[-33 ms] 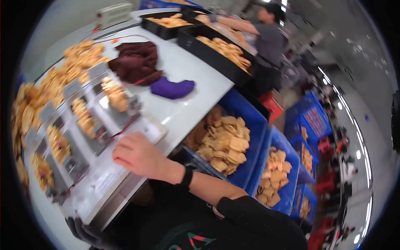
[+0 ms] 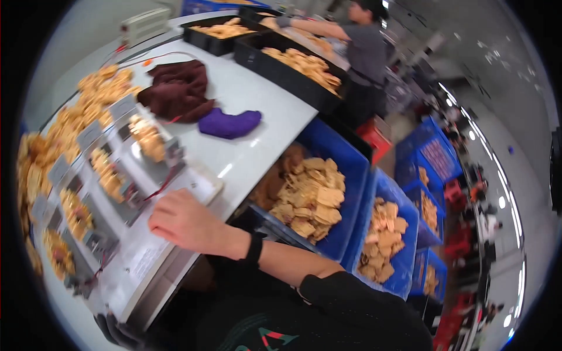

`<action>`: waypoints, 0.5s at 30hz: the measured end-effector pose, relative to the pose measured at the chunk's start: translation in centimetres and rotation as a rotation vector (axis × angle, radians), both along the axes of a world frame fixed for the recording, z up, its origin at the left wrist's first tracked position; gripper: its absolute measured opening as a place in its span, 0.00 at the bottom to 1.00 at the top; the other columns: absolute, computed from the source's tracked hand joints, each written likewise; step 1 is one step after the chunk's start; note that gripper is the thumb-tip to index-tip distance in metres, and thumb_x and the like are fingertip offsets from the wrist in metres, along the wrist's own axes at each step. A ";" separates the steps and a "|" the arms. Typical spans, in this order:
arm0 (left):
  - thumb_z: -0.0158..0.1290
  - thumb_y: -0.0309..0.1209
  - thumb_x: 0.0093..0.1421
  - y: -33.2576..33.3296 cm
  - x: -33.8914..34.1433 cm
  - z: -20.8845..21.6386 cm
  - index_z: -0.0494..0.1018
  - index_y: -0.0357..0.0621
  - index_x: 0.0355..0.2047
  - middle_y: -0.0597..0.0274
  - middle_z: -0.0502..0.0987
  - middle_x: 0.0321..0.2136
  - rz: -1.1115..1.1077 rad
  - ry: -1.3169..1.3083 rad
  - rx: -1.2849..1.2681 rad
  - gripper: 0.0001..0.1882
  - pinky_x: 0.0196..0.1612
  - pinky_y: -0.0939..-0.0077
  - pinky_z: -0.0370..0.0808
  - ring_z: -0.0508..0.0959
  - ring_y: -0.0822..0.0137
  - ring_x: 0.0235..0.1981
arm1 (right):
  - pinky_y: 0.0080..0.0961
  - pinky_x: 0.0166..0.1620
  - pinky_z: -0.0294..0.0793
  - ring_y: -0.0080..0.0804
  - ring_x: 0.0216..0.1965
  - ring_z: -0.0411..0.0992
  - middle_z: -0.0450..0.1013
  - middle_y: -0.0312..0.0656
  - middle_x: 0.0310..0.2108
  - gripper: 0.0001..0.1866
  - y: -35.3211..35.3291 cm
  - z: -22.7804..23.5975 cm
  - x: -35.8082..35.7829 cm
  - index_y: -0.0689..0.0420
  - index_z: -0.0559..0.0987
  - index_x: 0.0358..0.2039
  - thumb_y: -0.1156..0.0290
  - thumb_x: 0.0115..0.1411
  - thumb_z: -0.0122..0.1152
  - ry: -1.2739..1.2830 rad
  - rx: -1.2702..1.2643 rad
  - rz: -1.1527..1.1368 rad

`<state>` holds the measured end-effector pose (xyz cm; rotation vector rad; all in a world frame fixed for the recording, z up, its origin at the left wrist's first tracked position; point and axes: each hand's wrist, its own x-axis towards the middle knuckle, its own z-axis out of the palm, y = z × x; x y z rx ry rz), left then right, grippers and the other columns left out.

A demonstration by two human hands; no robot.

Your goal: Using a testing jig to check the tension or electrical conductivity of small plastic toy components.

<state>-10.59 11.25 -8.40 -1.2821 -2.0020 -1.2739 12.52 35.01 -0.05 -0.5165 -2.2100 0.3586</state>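
Note:
My right hand (image 2: 184, 223), bare with a black wristband, has its fingers curled over the front edge of a white fixture (image 2: 140, 263). Whatever the fingers may hold is hidden beneath them. On the fixture stand several grey metal holders, each with a small yellowish part in it; the nearest to my right hand is a yellowish part (image 2: 146, 137). My left hand (image 2: 117, 332), in a dark glove, shows at the lower left beside the fixture's near corner. Its visible fingers are stretched out with nothing seen in them.
Loose yellowish parts (image 2: 88, 108) are heaped behind the fixture. A maroon cloth (image 2: 178, 90) and a purple cloth piece (image 2: 229, 124) lie on the white table (image 2: 269, 137). Black trays (image 2: 246, 55) stand beyond. Blue bins (image 2: 354, 205) of parts are at right. A co-worker (image 2: 366, 52) stands far off.
The view has shifted slightly, so the table and bins appear a little further left. My right hand stays curled at the fixture's edge.

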 end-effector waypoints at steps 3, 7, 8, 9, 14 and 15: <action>0.44 0.31 0.69 2.4 1.5 2.0 0.72 0.34 0.49 0.44 0.69 0.51 -0.073 0.090 0.044 0.14 0.58 0.55 0.66 0.69 0.49 0.55 | 0.32 0.45 0.64 0.34 0.39 0.67 0.67 0.34 0.31 0.06 -0.3 0.1 1.6 0.51 0.74 0.28 0.70 0.54 0.63 0.062 0.028 -0.087; 0.45 0.32 0.70 3.0 2.9 3.5 0.74 0.34 0.43 0.46 0.71 0.46 -0.079 0.089 0.074 0.13 0.54 0.54 0.69 0.71 0.50 0.51 | 0.31 0.46 0.63 0.33 0.38 0.66 0.67 0.33 0.30 0.06 -0.3 -0.3 1.9 0.51 0.74 0.28 0.70 0.54 0.64 0.051 0.007 -0.085; 0.47 0.31 0.69 3.1 2.6 3.4 0.74 0.35 0.43 0.46 0.71 0.46 -0.069 0.104 0.079 0.12 0.54 0.55 0.70 0.72 0.50 0.51 | 0.31 0.46 0.63 0.33 0.38 0.66 0.67 0.33 0.30 0.06 -0.3 -0.3 1.8 0.51 0.74 0.28 0.69 0.54 0.64 0.058 0.012 -0.084; 0.47 0.31 0.69 3.0 2.4 3.3 0.74 0.35 0.43 0.46 0.71 0.46 -0.071 0.107 0.079 0.12 0.54 0.55 0.70 0.72 0.50 0.51 | 0.31 0.46 0.63 0.33 0.38 0.66 0.67 0.33 0.31 0.06 -0.2 -0.3 1.7 0.51 0.74 0.28 0.69 0.54 0.64 0.065 0.016 -0.081; 0.47 0.31 0.69 2.9 2.0 3.3 0.74 0.34 0.43 0.46 0.72 0.45 -0.048 0.115 0.074 0.11 0.53 0.55 0.70 0.72 0.50 0.50 | 0.30 0.46 0.63 0.33 0.39 0.66 0.67 0.33 0.31 0.06 -0.3 -0.3 1.2 0.51 0.74 0.28 0.69 0.54 0.64 0.065 0.004 -0.080; 0.47 0.31 0.69 2.8 1.9 3.2 0.74 0.34 0.43 0.46 0.72 0.45 -0.045 0.117 0.073 0.11 0.53 0.55 0.70 0.72 0.50 0.50 | 0.30 0.46 0.63 0.32 0.39 0.66 0.67 0.33 0.31 0.06 -0.4 -0.2 1.2 0.51 0.74 0.28 0.69 0.54 0.64 0.057 0.007 -0.084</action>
